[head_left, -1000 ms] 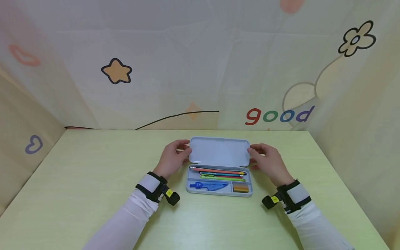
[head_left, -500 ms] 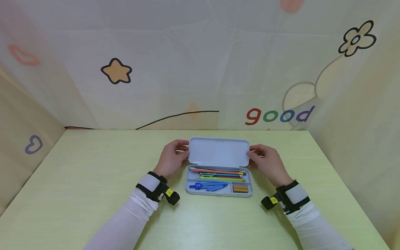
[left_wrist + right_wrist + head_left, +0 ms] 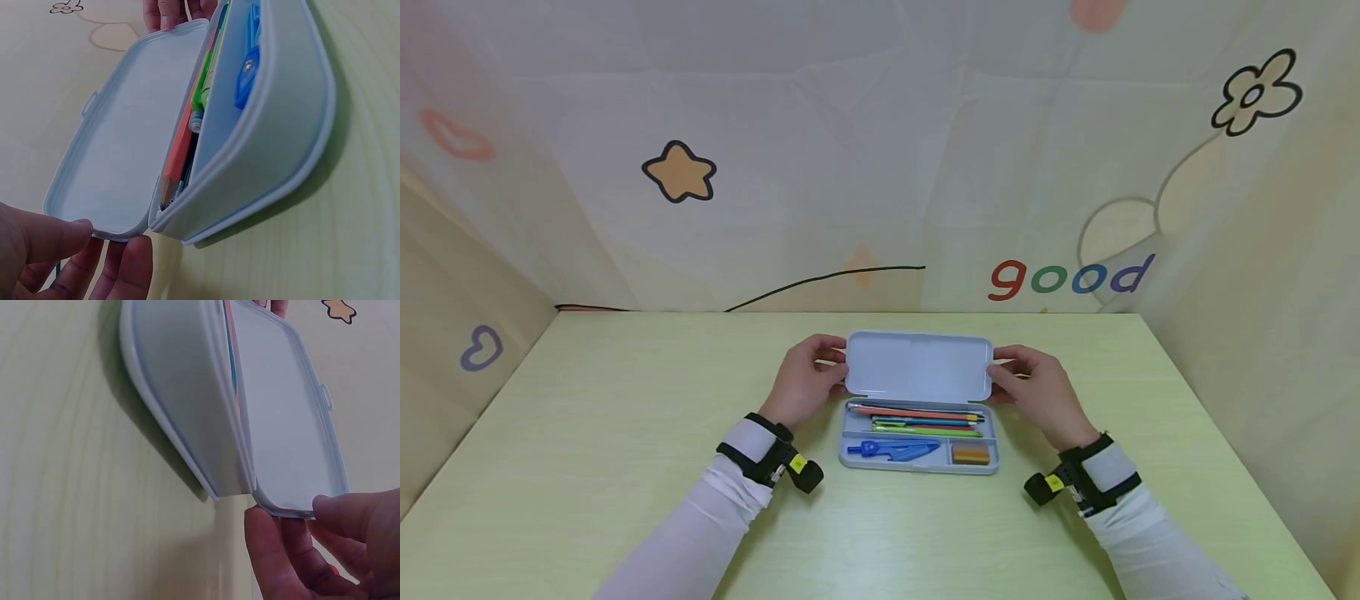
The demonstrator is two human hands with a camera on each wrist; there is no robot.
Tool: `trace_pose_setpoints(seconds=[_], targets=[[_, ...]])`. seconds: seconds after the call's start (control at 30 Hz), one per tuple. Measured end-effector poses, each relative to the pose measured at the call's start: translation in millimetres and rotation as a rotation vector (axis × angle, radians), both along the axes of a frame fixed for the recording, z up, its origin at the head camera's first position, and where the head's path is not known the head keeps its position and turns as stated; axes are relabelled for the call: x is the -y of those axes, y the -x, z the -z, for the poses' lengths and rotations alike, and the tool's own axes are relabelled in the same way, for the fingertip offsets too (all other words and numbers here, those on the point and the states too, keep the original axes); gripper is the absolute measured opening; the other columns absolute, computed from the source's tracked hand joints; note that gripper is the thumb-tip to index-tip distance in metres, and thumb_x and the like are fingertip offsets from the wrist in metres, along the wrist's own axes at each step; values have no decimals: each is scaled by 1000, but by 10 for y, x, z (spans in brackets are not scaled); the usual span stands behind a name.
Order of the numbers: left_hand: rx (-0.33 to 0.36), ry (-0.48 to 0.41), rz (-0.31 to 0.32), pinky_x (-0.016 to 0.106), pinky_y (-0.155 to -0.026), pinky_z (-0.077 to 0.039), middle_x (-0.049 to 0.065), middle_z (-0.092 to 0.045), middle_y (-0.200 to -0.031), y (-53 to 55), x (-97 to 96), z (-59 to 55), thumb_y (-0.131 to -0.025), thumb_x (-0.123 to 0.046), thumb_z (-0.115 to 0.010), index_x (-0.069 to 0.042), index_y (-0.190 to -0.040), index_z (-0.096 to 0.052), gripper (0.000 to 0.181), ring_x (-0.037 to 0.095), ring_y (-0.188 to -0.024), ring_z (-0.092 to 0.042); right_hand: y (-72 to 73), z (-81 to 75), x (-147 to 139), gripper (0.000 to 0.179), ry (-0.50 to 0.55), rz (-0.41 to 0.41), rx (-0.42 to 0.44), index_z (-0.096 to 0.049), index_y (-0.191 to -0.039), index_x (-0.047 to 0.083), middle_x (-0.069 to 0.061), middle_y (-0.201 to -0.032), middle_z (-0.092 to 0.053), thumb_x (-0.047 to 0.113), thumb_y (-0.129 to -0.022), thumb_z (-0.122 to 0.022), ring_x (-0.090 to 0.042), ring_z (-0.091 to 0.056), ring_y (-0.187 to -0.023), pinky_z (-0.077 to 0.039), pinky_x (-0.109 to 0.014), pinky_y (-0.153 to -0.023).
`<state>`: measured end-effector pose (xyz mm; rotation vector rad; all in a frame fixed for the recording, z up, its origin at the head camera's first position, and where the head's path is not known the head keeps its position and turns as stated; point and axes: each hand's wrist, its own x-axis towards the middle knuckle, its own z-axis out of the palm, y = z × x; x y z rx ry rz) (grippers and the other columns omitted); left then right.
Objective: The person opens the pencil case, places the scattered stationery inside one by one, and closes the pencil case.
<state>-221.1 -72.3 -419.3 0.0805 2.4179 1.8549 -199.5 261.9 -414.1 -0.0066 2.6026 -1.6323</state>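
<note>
A pale blue pencil case (image 3: 917, 471) lies open on the table, its lid (image 3: 919, 365) tipped back on the far side. My left hand (image 3: 803, 379) pinches the lid's left edge, thumb on the inner face and fingers behind, as the left wrist view shows. At the opposite end my right hand (image 3: 1041, 392) pinches the lid's right edge the same way. Inside the case, several pencils and pens (image 3: 917, 417) fill the long back compartment. The front holds a blue compass (image 3: 891, 450) and, in a small right section, a brown-and-yellow block (image 3: 971, 455).
The light wooden table (image 3: 625, 450) spreads around the case. A printed curtain (image 3: 820, 167) with a star, a flower and the word "good" hangs along the table's back edge and sides. Each wrist carries a strapped camera (image 3: 806, 473).
The pencil case has slid slightly left and a little toward the person. Both hands shifted left with it, still gripping the lid's ends.
</note>
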Motion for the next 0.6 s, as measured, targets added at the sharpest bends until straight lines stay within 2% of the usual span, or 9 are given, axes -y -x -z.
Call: trace_pose_setpoints(seconds=[0.37,0.6], targets=[[-27,30,-5,38,-85,-63,18,-65,-121,-34,60,-37,-101,6,-68,0,-135,-60,35,30,-100,-70,-39,-55,38,40,-10,-15,-28,-58,-144,0,-25,-118,-66,15,-108,-65,-34,-77,-95,-62,-33,-84],[-68,36,-9,37,-84,-63,19,-65,-119,-73,109,-40,-99,7,-69,1,-131,-61,33,31,-99,-69,-61,-82,55,38,-12,-40,-53,-59,-142,0,-25,-119,-67,14,-107,-66,-35,-75,-98,-62,-35,-85]])
